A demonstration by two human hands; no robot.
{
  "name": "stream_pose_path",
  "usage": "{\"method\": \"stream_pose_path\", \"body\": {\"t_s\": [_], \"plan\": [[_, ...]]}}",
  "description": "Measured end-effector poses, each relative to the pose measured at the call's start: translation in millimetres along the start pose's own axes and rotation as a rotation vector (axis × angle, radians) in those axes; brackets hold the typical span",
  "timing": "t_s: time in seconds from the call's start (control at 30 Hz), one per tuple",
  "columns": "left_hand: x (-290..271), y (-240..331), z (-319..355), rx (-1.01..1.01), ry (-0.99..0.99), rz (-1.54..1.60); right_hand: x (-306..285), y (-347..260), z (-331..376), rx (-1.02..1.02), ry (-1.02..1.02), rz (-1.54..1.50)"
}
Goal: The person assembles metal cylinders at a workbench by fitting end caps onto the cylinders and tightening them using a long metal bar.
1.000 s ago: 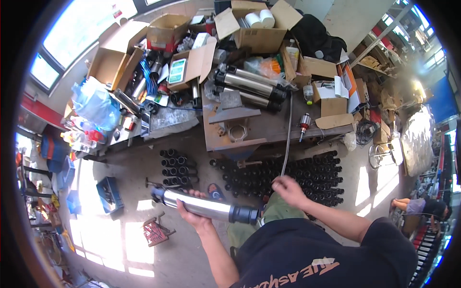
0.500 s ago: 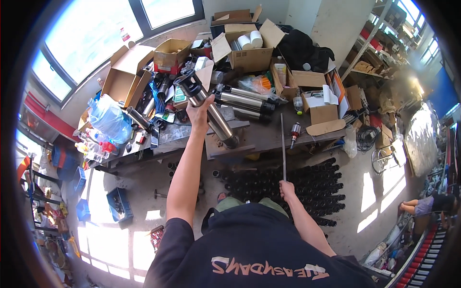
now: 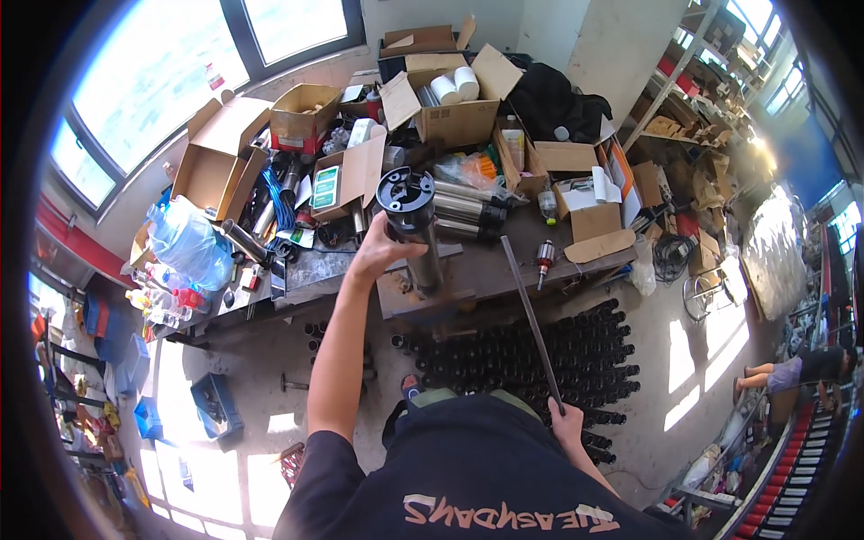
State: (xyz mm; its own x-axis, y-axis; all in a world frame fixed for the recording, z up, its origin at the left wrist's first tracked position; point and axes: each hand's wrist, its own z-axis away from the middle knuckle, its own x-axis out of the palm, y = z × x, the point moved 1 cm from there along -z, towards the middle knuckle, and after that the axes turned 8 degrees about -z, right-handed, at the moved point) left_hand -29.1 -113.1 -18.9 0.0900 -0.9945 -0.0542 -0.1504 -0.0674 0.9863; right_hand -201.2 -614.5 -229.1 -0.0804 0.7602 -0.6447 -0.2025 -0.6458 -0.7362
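My left hand (image 3: 380, 256) is wrapped round a steel pump cylinder (image 3: 423, 264) with a black slotted end piece (image 3: 405, 191). The cylinder stands near upright over the front edge of the workbench, its top tipped toward me, so the open recesses in the black end show. Down at the right, my right hand (image 3: 567, 423) grips the lower end of a long grey metal rod (image 3: 533, 324). The rod slants up and left, its far end by the bench edge, apart from the cylinder. More steel cylinders (image 3: 472, 214) lie on the bench just behind.
Cardboard boxes (image 3: 454, 117), plastic bottles and loose parts crowd the workbench (image 3: 486, 286). A red-and-silver motor rotor (image 3: 544, 259) lies near its right front edge. Rows of black tubular parts (image 3: 522, 355) cover the floor below. A blue crate (image 3: 216, 409) sits at left; another person (image 3: 783, 369) is far right.
The cylinder has swung from a slant to near upright, its black end turning toward me. My right hand has drawn back and right, bringing the rod away from the bench and tilting it.
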Motion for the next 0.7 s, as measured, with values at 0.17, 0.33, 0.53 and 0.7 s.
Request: {"method": "stream_pose_path", "body": {"t_s": [0.17, 0.33, 0.53, 0.7], "plan": [[2.9, -25.8, -0.5, 0.126, 0.245, -0.079, -43.4, -74.4, -6.6, -0.224, -0.009, -0.109], [35.0, -17.2, 0.2, 0.085, 0.364, -0.131, -76.2, -104.3, -36.9, -0.363, -0.037, 0.014], [44.7, -18.8, -5.4, 0.151, 0.307, -0.238, -143.7, -139.3, -111.8, -0.754, 0.15, 0.231], [44.5, -12.3, 1.0, 0.244, 0.474, -0.276, -111.5, -302.9, -97.5, -0.692, 0.013, 0.184]]}}
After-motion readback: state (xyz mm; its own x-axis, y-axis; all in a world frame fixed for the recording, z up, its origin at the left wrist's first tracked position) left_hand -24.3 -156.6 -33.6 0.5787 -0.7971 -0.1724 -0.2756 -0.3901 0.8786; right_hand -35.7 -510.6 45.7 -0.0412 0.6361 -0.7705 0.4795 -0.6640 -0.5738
